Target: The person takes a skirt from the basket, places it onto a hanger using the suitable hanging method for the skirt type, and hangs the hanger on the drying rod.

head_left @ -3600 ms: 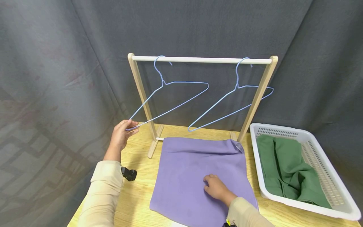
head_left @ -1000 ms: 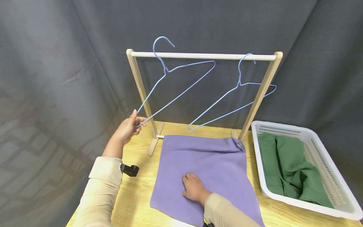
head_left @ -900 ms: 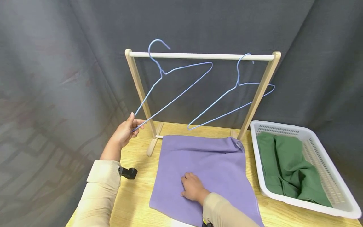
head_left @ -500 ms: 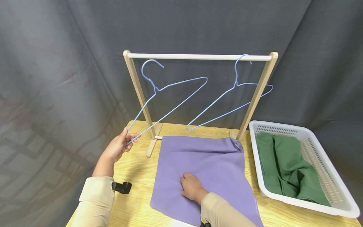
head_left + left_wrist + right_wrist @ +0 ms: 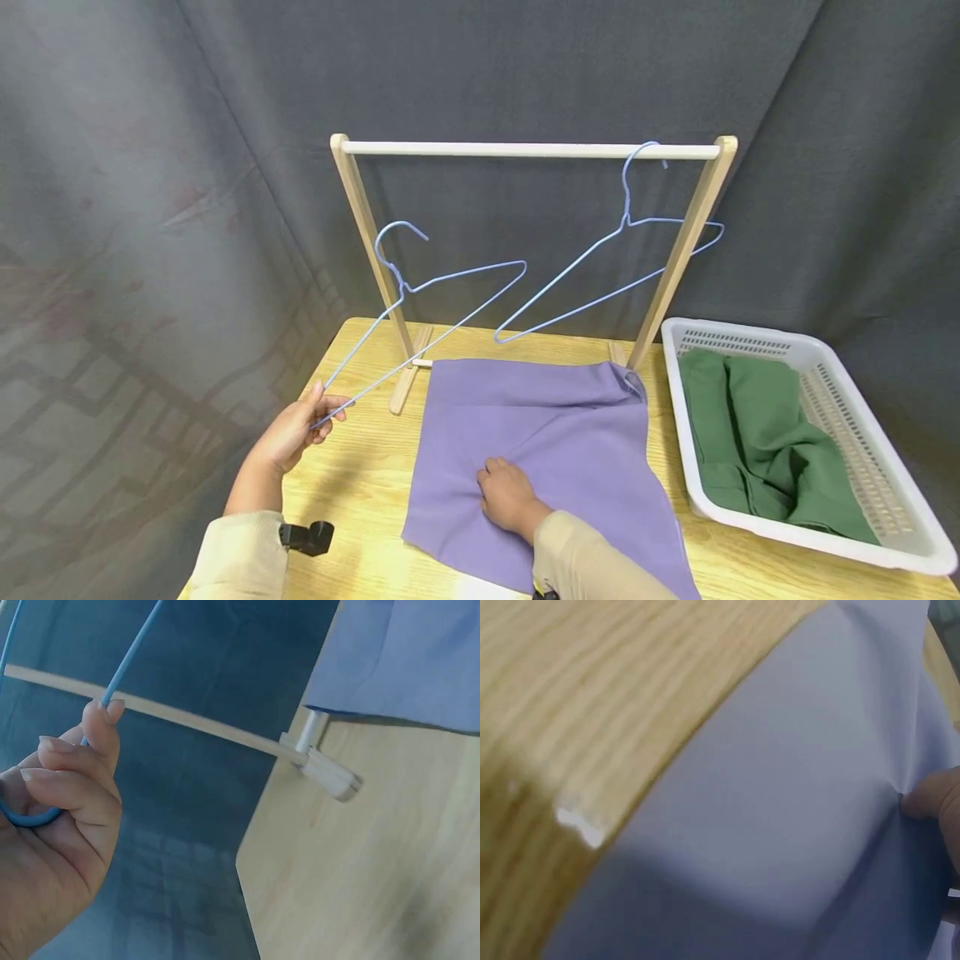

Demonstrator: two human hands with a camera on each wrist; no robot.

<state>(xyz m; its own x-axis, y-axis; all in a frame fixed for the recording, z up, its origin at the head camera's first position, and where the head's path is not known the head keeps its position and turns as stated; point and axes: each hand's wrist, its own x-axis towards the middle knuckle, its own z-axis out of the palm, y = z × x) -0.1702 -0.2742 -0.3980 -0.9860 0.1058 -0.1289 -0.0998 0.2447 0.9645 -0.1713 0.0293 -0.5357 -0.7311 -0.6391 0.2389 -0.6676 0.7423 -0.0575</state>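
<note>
**Wire hanger [image 5: 397,277] held off the clothes rack [image 5: 358,208], purple cloth [image 5: 547,433] pinched**

On the left, a strip of counter [image 5: 360,475] separates the cloth from the edge, which the left hand [image 5: 294,429] overlaps in the head view. On the right, a narrower strip divides the cloth from a white basket [image 5: 855,442] containing green cloth [image 5: 757,425]. The purple cloth's far edge meets the low crossbar [image 5: 422,364], so room is tight there. The rod [image 5: 487,150] carries 1 other hanger [image 5: 626,208] toward its right end; behind it hangs a gray curtain [image 5: 487,75].

The left hand's fingers grip the wire hanger at its near left corner. The rest reaches up, far and right, crossing before the left post, with its hook below the rod and apart from it.

The right hand [image 5: 510,498] lies on the purple cloth, fingers pinching a fold, with creases spreading from it.
</note>
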